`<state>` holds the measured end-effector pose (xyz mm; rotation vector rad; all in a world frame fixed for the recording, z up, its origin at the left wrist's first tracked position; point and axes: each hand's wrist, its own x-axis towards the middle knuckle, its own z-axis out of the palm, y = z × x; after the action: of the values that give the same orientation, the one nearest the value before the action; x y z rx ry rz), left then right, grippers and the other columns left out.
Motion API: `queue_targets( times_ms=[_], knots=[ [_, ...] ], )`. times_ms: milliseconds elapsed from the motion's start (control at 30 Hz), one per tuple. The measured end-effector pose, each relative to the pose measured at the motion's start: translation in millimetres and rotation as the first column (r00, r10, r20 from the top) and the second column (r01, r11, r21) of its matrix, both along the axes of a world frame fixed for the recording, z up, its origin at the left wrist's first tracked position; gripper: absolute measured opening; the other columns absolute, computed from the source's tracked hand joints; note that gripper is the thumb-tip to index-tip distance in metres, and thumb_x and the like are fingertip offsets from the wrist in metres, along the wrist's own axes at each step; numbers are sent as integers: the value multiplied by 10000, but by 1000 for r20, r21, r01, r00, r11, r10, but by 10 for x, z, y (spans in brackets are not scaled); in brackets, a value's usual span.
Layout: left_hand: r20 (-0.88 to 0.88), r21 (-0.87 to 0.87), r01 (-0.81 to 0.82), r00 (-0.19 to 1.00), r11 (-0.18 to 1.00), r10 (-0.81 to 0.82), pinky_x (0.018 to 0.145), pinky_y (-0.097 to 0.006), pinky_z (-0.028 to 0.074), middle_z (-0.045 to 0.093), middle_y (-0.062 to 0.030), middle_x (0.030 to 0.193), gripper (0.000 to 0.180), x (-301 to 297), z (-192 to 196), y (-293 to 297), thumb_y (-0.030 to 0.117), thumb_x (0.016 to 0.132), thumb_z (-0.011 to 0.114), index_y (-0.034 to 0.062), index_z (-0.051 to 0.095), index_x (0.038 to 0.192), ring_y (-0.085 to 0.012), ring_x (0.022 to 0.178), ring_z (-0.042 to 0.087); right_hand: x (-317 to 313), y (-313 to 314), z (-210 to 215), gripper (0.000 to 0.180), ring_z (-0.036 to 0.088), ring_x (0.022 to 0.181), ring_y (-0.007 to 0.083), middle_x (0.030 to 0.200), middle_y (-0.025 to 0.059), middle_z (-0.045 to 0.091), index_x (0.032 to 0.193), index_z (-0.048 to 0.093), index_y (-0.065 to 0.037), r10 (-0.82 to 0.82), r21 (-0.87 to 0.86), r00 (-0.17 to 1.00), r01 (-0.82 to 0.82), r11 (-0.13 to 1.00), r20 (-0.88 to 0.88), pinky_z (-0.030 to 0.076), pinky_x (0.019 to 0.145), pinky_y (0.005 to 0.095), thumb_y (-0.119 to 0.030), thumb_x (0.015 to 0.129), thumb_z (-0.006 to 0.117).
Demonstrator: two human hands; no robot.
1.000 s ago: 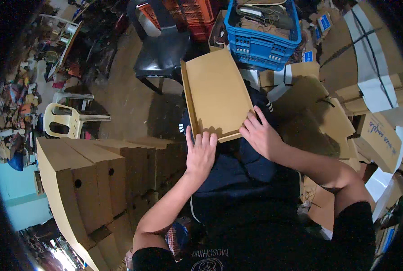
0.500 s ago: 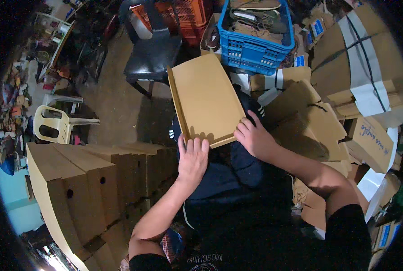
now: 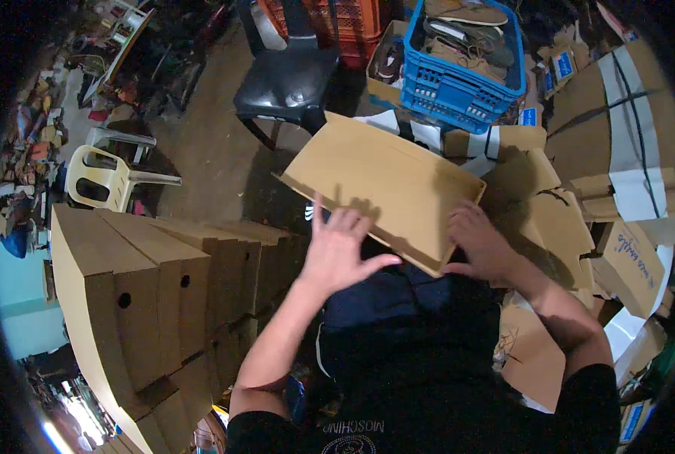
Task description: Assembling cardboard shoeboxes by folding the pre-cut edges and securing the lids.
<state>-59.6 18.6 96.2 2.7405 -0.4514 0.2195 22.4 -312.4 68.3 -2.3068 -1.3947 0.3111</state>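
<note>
A shallow brown cardboard box lid [image 3: 398, 185] lies slanted over my lap, its raised rims showing on the near side and at the right end. My left hand [image 3: 337, 250] is open at the lid's near long side, fingers spread upward and thumb stretched out to the right. At the right end, my right hand [image 3: 485, 242] grips the lid's short edge near its corner, with the fingers inside and the thumb below the rim. Shadows of the fingers fall on the lid.
Stacked cardboard boxes [image 3: 141, 303] stand at my left. A black plastic chair [image 3: 288, 79] is ahead, beside a blue crate [image 3: 458, 94] holding shoes. Opened cardboard [image 3: 553, 219] and a strapped carton [image 3: 579, 113] lie to the right. A cream plastic stool [image 3: 99, 178] is at far left.
The lid has turned counterclockwise, its far end swinging to the left. My left hand has opened and spread its fingers. My right hand has moved right and slightly down with the lid's corner.
</note>
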Motion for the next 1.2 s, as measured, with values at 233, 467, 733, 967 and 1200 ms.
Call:
queue_targets(
  times_ms=[233,467,733,967,1200],
  knots=[
    [-199,84,103,976,991,-85,1165,-533,384,717,-87,976,281,-107,-44,-145,346,985,693,78,730,1057,-291,1052,682,-61,368,441,664,382,1489,404,1361,175,547,1283,600,-58,-188,178,979,172,969,81,246,1249,619,-515,850,811],
    [-349,-9,33,937,999,-34,1198,-574,359,732,-142,1087,583,-217,326,-67,539,981,652,48,671,1295,-337,1139,682,165,185,207,442,433,1453,345,1295,85,613,1199,669,-120,-92,-139,951,137,981,294,249,1248,613,-368,858,802],
    [-155,-154,21,987,988,-45,1154,-522,418,741,-173,1064,341,-169,301,64,286,1019,631,49,709,1252,-381,1103,687,-352,556,338,619,471,1404,303,1291,75,645,1237,691,-95,264,13,961,-266,964,86,273,1244,582,-552,829,780],
    [-442,-113,-355,854,928,273,886,-485,570,737,-243,1011,375,51,14,636,212,1016,662,130,647,1381,-442,978,707,-517,725,163,537,592,1215,279,1111,59,676,1117,716,-93,268,201,958,-283,938,100,375,1165,558,-550,842,779],
    [-455,-197,-402,845,894,280,776,-501,563,719,-217,930,337,-409,471,535,120,981,626,113,677,1314,-447,871,687,-228,472,282,362,605,1185,280,1096,39,650,947,668,-117,184,158,977,-200,967,109,376,1182,534,-444,854,791]
  ],
)
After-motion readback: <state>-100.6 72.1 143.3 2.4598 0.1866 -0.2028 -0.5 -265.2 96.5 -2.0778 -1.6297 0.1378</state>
